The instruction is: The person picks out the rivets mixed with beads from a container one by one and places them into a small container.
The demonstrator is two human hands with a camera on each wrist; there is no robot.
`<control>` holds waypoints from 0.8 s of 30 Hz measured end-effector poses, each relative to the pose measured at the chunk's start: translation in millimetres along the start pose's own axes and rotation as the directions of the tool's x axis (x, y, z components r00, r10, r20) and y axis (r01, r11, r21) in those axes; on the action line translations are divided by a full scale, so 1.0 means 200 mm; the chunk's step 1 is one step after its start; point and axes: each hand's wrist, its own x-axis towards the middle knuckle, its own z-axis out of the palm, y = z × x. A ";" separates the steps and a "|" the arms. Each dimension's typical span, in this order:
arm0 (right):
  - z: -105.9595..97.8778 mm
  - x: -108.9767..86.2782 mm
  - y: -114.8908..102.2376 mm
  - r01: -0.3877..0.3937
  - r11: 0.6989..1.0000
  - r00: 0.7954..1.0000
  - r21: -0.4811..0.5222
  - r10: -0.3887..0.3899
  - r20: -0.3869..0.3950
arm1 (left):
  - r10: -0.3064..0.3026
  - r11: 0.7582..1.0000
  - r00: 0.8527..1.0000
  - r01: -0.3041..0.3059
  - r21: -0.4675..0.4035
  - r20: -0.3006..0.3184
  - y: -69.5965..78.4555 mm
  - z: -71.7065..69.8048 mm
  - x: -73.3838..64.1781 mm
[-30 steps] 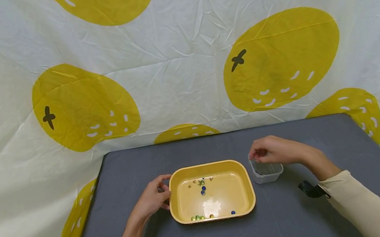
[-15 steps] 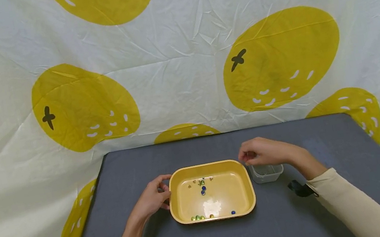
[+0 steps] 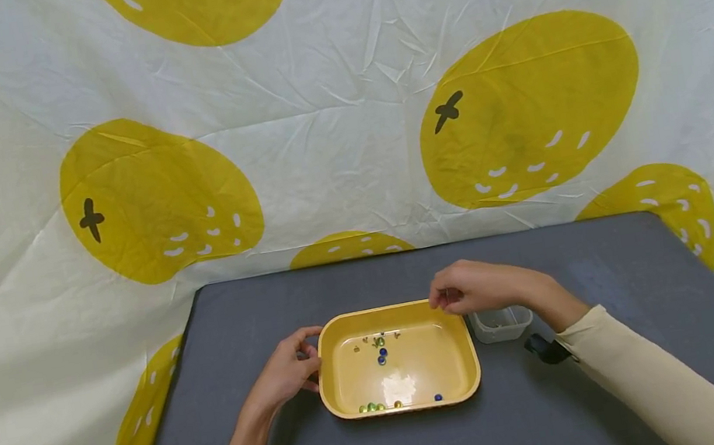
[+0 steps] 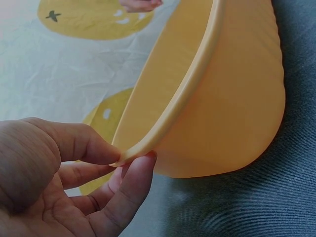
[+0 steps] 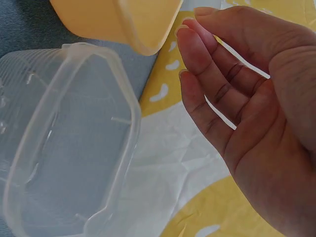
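Note:
My left hand (image 3: 289,368) pinches the left rim of a yellow plastic tray (image 3: 430,360). In the left wrist view, the thumb and fingers meet at the rim of the tray (image 4: 217,98). Several glass marbles lie in the tray: blue marbles (image 3: 382,356) near the middle, green ones (image 3: 371,407) along the near wall. Small gold pieces (image 3: 396,335), too small to identify, lie towards the back. My right hand (image 3: 477,285) hovers over the tray's back right corner. Its fingers (image 5: 197,49) are gently bent, thumb close to the fingertips, with nothing visible between them.
A clear plastic container (image 3: 502,324) stands just right of the tray. In the right wrist view, the container's (image 5: 74,133) inside shows no contents. Both stand on a grey cloth-covered table (image 3: 538,413); a white curtain (image 3: 333,163) with yellow fruit prints hangs behind.
My right hand has moved left, from above the clear container to the tray's back right corner. My left hand, the tray and the marbles stay as they were.

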 end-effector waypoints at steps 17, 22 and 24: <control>0.01 0.16 -0.07 -0.002 0.999 0.989 -0.036 0.007 0.150 | 0.005 1.000 1.000 -0.005 0.009 -0.004 0.01 0.00 0.00; 0.04 0.21 -0.08 -0.027 0.999 0.981 -0.028 0.032 0.191 | -0.002 1.000 1.000 0.002 0.001 -0.001 0.01 -0.01 0.00; 0.05 0.23 -0.09 -0.040 0.999 0.977 -0.022 0.044 0.209 | -0.007 1.000 1.000 0.007 -0.003 0.001 0.01 -0.01 0.00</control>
